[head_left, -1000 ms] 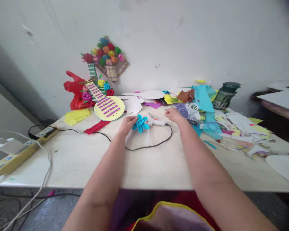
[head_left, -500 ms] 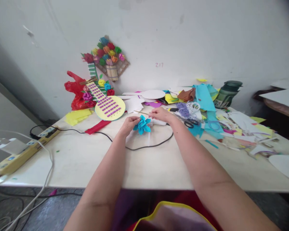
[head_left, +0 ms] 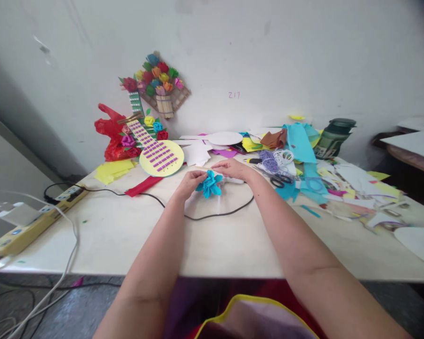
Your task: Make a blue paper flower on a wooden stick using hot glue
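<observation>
A blue crepe-paper flower (head_left: 209, 184) with pointed petals is pinched at its left edge by my left hand (head_left: 192, 182). Just behind it, my right hand (head_left: 231, 169) reaches leftward with its fingers stretched long. A thin brown stick (head_left: 204, 167) shows at those fingertips, partly covered by them. Beneath my right hand lies a white tool (head_left: 232, 180), largely hidden, with a black cord (head_left: 212, 218) looping near it on the table.
A yellow paper guitar (head_left: 161, 158) and a red strip (head_left: 143, 186) are on the left, with a power strip (head_left: 61, 200) beyond. Scissors (head_left: 281, 180), a cutter (head_left: 253, 161), white string (head_left: 283, 160), paper scraps (head_left: 360, 193) and a green bottle (head_left: 334, 138) occupy the right.
My right hand has shifted slightly left, and its fingers have straightened along the stick. The blue flower has barely moved in my left hand.
</observation>
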Demonstrator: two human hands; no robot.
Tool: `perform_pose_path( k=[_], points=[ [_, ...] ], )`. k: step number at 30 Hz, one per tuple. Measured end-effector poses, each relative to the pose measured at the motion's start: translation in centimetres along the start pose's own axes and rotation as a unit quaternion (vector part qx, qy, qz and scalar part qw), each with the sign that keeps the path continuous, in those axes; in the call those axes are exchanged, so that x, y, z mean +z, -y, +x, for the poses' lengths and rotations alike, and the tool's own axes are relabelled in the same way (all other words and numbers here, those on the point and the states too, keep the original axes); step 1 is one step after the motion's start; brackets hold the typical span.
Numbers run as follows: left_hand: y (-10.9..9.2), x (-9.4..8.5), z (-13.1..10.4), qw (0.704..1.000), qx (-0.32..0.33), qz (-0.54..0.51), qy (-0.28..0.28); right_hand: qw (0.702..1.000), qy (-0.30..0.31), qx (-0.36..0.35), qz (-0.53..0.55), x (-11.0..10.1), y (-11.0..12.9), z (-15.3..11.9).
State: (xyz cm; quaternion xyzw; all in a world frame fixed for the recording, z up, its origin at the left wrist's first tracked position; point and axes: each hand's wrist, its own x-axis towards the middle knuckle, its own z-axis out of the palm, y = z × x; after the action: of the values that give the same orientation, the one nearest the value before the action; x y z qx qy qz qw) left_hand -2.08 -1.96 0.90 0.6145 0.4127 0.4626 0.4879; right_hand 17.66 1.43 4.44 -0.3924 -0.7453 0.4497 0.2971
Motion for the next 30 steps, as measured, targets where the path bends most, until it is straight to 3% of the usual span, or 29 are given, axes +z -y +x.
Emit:
perform_pose_path(
  k=[8, 30],
  points=[
    [0.34, -0.13, 0.07, 1.0, 0.009, -0.004, 0.017, 0.998, 0.044, -0.01, -0.031, -0.38, 0.24, -0.27],
    [0.23, -0.14, 0.04, 0.999, -0.016, -0.027, -0.007, 0.998, 0.045, -0.013, -0.044, -0.46, 0.41, -0.37]
  ],
)
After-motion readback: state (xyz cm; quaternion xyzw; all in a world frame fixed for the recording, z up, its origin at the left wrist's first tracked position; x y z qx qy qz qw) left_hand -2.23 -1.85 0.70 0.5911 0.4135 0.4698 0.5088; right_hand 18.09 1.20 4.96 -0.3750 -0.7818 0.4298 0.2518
